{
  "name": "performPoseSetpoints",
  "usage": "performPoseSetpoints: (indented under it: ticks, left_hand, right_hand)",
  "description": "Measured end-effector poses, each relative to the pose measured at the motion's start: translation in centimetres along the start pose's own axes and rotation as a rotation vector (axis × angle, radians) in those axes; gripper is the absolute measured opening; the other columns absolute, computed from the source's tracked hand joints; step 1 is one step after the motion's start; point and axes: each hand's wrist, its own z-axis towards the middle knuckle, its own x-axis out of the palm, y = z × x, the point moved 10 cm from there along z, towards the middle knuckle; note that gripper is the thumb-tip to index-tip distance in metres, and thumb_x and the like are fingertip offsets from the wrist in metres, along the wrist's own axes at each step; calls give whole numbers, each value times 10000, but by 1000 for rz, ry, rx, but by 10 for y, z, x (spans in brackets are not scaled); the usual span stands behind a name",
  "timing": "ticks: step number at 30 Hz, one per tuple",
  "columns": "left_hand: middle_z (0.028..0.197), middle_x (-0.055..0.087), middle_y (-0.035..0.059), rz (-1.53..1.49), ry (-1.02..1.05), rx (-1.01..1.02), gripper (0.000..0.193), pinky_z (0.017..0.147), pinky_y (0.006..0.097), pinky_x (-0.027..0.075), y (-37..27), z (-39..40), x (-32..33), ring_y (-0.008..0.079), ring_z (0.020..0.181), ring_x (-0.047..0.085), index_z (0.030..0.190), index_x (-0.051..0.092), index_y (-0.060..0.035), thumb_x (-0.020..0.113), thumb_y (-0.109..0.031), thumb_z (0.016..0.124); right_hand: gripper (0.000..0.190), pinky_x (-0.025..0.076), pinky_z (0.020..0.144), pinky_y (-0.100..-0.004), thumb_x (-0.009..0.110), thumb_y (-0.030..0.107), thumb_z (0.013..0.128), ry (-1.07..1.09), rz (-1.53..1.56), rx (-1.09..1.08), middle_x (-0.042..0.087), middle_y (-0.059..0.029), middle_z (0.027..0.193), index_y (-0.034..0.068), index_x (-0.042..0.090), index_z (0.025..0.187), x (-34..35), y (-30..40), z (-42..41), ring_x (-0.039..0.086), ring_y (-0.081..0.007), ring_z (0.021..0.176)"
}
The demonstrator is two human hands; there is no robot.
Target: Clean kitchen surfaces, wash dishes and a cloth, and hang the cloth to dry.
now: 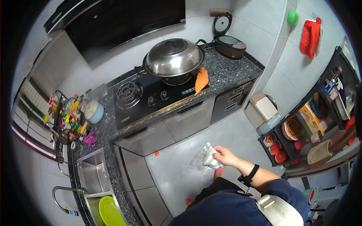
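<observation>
My right hand (224, 156) grips a crumpled whitish cloth or wrap (209, 158) above the grey tiled floor, with a black band on the wrist. Clear, film-like edges show at the left of the bundle. My left hand is out of view. Ahead of me a black gas stove (157, 97) is set in the speckled dark countertop (226, 70). On its right burner sits a wok covered by a domed steel lid (175, 58). An orange cloth (201, 80) lies at the stove's right front edge.
At the left are a steel sink (94, 172) with a green basin (111, 212), a curved faucet (60, 195), a light-blue pot (94, 111) and seasoning bottles. An open rice cooker (230, 46) stands at the back right. Beige bin (260, 108) and loaded shelves (299, 127) line the right side.
</observation>
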Motion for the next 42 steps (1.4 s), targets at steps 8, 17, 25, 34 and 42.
performPoseSetpoints:
  ticks: [8, 17, 25, 34, 42]
  left_hand:
    - [935, 572, 72, -64, -128, 1, 254, 806, 320, 456, -32, -101, 165, 178, 861, 563, 996, 540, -47, 651, -119, 779]
    - [891, 600, 116, -40, 515, 40, 203, 893, 405, 425, -52, -201, 574, 246, 883, 585, 943, 537, -15, 625, 17, 763]
    - [895, 624, 64, 353, 865, -76, 203, 770, 279, 467, -17, -226, 776, 145, 839, 597, 923, 594, 23, 666, -41, 744]
    - [855, 587, 107, 396, 1161, 283, 185, 707, 300, 464, -24, -245, 975, 234, 782, 584, 857, 585, 3, 690, -22, 706]
    - [877, 607, 35, 332, 870, 339, 261, 778, 277, 444, 23, -222, 1056, 142, 837, 566, 1022, 588, -26, 644, -69, 771]
  right_hand:
    - [211, 473, 702, -311, 586, 187, 790, -326, -232, -31, 629, -95, 821, 57, 593, 956, -215, -73, 113, 598, -181, 770]
    - [577, 388, 947, -351, 577, 326, 811, -531, -313, -188, 495, -266, 1194, -57, 439, 1221, -361, -8, 335, 492, -343, 1118]
    - [564, 326, 1001, -451, 682, 277, 698, -301, -644, -526, 385, -257, 1297, 67, 500, 1188, -241, -10, 464, 362, -444, 1193]
    - [263, 486, 828, -400, 390, 122, 909, -369, 1057, 194, 566, -136, 1063, 22, 474, 1137, -411, -122, 528, 584, -268, 950]
    - [468, 467, 864, -433, 370, 428, 930, -62, 1514, 167, 545, -118, 1138, 49, 474, 1184, -462, -61, 481, 554, -289, 1018]
